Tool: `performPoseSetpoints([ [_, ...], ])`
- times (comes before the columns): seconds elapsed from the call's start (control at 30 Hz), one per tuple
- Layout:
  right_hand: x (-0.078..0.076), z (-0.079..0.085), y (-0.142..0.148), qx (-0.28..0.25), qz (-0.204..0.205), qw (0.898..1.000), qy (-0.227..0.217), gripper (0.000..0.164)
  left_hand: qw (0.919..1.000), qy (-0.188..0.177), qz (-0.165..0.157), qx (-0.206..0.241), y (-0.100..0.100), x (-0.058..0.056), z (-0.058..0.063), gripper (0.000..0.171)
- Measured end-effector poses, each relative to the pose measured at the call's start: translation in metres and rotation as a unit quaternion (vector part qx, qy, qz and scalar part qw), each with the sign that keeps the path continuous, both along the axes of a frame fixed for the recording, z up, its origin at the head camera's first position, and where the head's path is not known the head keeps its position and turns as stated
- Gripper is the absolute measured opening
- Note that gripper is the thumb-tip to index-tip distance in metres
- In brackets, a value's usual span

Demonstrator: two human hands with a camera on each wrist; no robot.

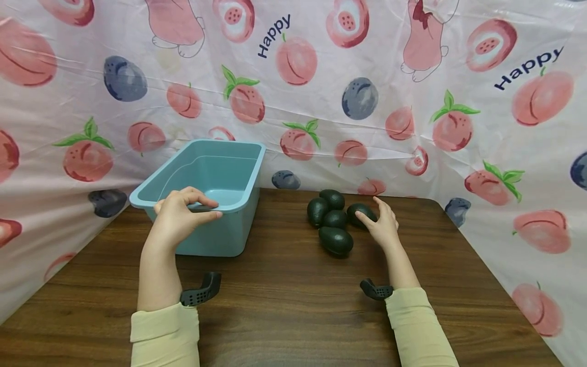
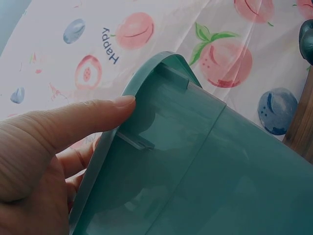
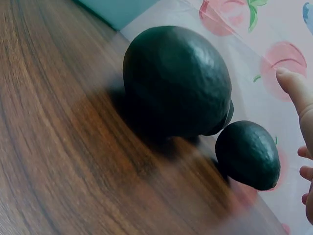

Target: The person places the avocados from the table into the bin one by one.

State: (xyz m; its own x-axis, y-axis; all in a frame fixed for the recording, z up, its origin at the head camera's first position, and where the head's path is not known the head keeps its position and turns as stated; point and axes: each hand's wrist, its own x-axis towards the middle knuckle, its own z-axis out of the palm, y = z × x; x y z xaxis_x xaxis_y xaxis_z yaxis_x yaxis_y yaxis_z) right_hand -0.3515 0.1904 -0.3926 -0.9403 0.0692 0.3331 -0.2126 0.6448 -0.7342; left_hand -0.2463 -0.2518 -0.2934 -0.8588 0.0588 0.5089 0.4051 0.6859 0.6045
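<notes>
My left hand (image 1: 183,216) grips the near rim of a light blue plastic bin (image 1: 215,229). In the left wrist view the thumb (image 2: 105,115) lies on the outer side of the bin's rim, and the other fingers go over to the inner side. Several dark green avocados (image 1: 336,240) lie clustered on the table to the right of the bin. Thumb and fingers spread apart, my right hand (image 1: 384,224) is at the rightmost avocado (image 1: 359,213). The right wrist view shows a gap between that hand and the smaller-looking avocado (image 3: 248,155).
The brown wood-grain table (image 1: 293,306) runs up to a hanging sheet (image 1: 316,97) printed with peaches, which rises behind it and along both sides. A black wrist device (image 1: 202,290) is worn on the left arm, and another (image 1: 377,289) on the right.
</notes>
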Motion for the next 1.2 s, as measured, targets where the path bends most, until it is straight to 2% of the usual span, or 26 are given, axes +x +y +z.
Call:
performPoseSetpoints([
  [0.33, -0.006, -0.011, 0.005, 0.002, -0.012, 1.000, -0.012, 0.077, 1.0000, -0.004, 0.000, 0.001, -0.003, -0.001, -0.001, 0.019],
  [0.87, -0.015, -0.032, 0.005, -0.045, -0.023, 0.999, -0.015, 0.077, 1.0000, -0.008, 0.000, 0.004, -0.001, 0.000, -0.001, 0.020],
  [1.07, -0.019, -0.037, 0.004, -0.065, -0.009, 0.998, 0.002, 0.076, 1.0000, -0.009, 0.005, -0.001, -0.001, 0.000, 0.000, 0.020],
  [1.2, -0.021, -0.041, 0.004, -0.066, -0.005, 0.998, -0.004, 0.077, 0.9999, -0.011, 0.007, -0.003, -0.002, 0.001, 0.000, 0.022],
])
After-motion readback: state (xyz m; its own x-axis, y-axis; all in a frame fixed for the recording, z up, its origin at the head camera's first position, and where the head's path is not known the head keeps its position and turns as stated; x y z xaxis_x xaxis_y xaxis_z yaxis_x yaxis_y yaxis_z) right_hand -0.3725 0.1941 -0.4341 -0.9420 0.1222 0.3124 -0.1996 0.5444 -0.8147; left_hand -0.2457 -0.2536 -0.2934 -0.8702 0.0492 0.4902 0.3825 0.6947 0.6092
